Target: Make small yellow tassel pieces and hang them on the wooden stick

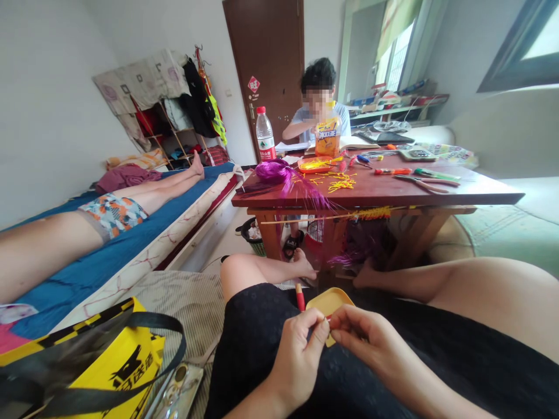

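Observation:
My left hand [301, 352] and my right hand [364, 337] meet over my lap, fingertips pinched together on something small that I cannot make out. Just beyond them a yellow tray [328, 302] rests on my dark skirt, with a red-tipped tool [300, 297] standing beside its left edge. My bare legs stretch toward a brown wooden table [437, 191]. On that table lie a bundle of purple strands [279, 173] and scattered yellow strips [341, 184].
A person sits behind the table, near a plastic water bottle [265, 135] and an orange drink bottle [328, 137]. Pliers and screwdrivers [419, 179] lie on the right of the table. Another person lies on the blue bed [131, 233] at left. A yellow bag [113, 361] sits by me.

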Motion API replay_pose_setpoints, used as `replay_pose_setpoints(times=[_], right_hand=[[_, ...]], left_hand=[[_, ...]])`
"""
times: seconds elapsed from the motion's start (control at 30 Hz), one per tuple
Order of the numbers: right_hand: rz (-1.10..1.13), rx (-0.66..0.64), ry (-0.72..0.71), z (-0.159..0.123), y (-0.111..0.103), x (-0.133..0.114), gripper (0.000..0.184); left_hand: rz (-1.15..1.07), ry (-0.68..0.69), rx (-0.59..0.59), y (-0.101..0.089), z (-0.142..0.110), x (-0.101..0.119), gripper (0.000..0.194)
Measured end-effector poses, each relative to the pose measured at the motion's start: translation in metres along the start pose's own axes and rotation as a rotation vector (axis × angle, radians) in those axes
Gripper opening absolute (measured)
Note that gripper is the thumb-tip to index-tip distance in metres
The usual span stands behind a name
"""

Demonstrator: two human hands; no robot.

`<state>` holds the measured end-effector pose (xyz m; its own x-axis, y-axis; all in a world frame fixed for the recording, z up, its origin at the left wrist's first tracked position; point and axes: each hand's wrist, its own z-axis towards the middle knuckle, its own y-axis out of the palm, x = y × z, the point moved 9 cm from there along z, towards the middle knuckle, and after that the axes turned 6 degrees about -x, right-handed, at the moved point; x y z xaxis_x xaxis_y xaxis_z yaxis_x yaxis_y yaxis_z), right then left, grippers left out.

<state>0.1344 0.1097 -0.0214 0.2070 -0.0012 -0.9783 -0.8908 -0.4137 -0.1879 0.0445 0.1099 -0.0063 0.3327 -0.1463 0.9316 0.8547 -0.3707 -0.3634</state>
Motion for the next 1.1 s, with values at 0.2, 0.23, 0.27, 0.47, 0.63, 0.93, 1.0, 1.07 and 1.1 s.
replay_pose_setpoints(times=[0.2,0.23,0.27,0.47,0.63,0.93,1.0,1.07,1.1], right_hand=[[-0.119,0.044,-0.053,-0.001,-0.002,-0.012,0.018],[-0.142,0.036,-0.055,-0.001,-0.002,-0.013,0.018],[-0.16,0.027,-0.054,-0.001,-0.002,-0.014,0.018],[-0.143,-0.026,-0.057,-0.004,0.002,-0.011,0.017],[-0.124,-0.012,-0.055,-0.005,0.002,-0.008,0.019],[0.019,-0.032,-0.062,0.0,-0.007,-0.007,0.014],[0.179,-0.034,-0.06,-0.001,-0.008,-0.006,0.016],[0.296,-0.05,-0.07,-0.002,-0.006,-0.008,0.016],[0.319,-0.066,-0.085,-0.002,-0.005,-0.01,0.014]], left_hand=[[-0.072,-0.039,0.007,-0.002,0.002,-0.005,0.031],[-0.08,-0.048,0.004,-0.002,0.003,-0.006,0.031],[-0.087,-0.056,0.0,-0.002,0.003,-0.006,0.03],[-0.111,-0.06,-0.005,0.0,0.011,-0.004,0.031],[-0.177,-0.076,-0.001,0.001,0.017,-0.012,0.03],[-0.185,-0.151,-0.198,0.004,0.012,-0.01,0.032],[-0.228,-0.172,-0.202,0.006,0.012,-0.012,0.029],[-0.305,-0.186,-0.227,0.01,0.011,-0.014,0.03],[-0.328,-0.186,-0.244,0.012,0.011,-0.014,0.033]])
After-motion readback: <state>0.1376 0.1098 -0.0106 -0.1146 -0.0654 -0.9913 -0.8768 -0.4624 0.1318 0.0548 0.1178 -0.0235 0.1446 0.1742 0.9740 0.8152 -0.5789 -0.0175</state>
